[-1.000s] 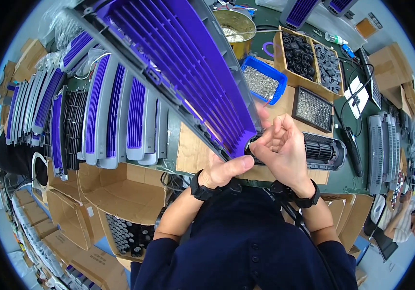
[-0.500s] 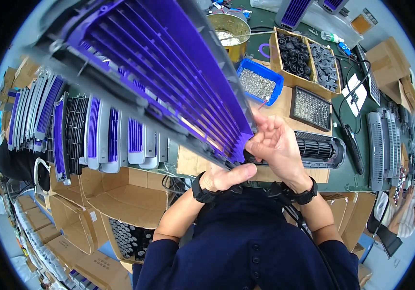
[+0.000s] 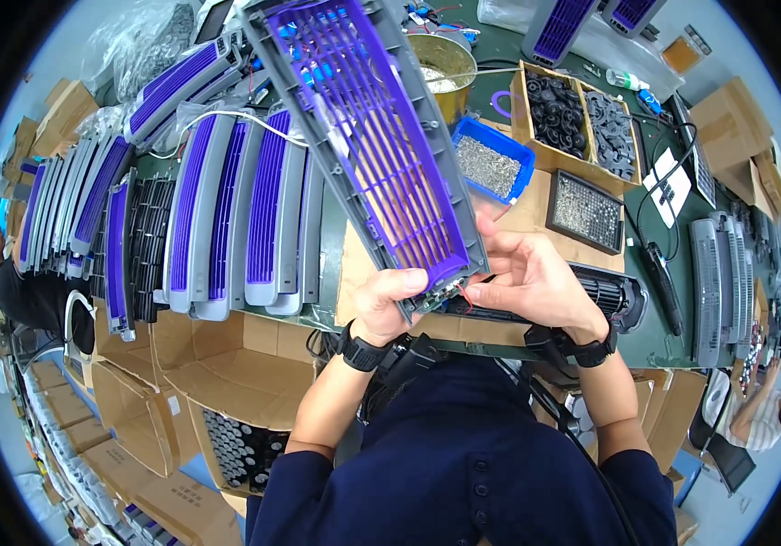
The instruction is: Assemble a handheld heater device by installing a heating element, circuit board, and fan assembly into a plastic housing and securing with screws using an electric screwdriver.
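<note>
A long grey housing with a purple slatted grille (image 3: 408, 182) stands tilted in front of me, its inner side showing. My left hand (image 3: 387, 305) is closed round its lower left end, thumb laid over the purple edge. A small green circuit board (image 3: 436, 296) sits at that lower end. At the same end, the fingers of my right hand (image 3: 531, 282) are closed together beside a thin red wire (image 3: 467, 293); what they pinch is hidden. Behind my right hand, a black cylindrical fan rotor in a grey casing (image 3: 613, 293) lies on the bench.
Beyond lie a blue tray of screws (image 3: 490, 164), a dark tray of small metal parts (image 3: 585, 211), a wooden box of black parts (image 3: 554, 109) and a metal tin (image 3: 449, 91). Purple-grey housings (image 3: 267, 218) line the left; a black screwdriver-like tool (image 3: 665, 282) lies right. Cardboard boxes (image 3: 236, 364) stand below.
The housing has swung away from me and now stands more upright, its far end further right. My left hand has moved slightly up; the circuit board and red wire now show.
</note>
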`<state>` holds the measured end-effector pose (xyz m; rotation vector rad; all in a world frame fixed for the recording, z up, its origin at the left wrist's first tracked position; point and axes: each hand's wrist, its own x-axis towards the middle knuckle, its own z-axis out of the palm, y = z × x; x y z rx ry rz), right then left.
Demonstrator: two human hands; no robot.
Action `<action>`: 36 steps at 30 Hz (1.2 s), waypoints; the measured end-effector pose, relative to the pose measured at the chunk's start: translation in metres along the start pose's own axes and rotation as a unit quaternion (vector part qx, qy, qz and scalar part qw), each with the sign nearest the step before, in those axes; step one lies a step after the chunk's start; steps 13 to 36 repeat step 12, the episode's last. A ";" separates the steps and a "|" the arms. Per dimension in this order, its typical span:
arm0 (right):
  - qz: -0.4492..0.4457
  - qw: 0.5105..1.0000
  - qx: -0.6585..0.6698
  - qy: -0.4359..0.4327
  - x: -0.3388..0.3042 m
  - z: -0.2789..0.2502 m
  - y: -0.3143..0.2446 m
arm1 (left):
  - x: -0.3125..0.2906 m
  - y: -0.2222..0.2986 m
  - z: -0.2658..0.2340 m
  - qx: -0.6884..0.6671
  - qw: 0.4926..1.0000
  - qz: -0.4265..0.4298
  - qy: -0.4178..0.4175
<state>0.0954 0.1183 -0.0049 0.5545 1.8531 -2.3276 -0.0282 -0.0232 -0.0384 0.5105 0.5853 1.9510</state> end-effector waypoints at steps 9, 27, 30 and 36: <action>-0.044 0.999 0.026 -0.013 0.003 0.009 -0.008 | -0.011 0.005 -0.016 0.046 0.996 -0.072 0.019; 0.001 1.000 -0.019 0.010 0.004 -0.002 0.001 | -0.012 0.020 0.010 0.355 0.934 -0.026 0.031; 0.001 1.000 -0.019 0.010 0.004 -0.002 0.001 | -0.012 0.020 0.010 0.355 0.934 -0.026 0.031; 0.001 1.000 -0.019 0.010 0.004 -0.002 0.001 | -0.012 0.020 0.010 0.355 0.934 -0.026 0.031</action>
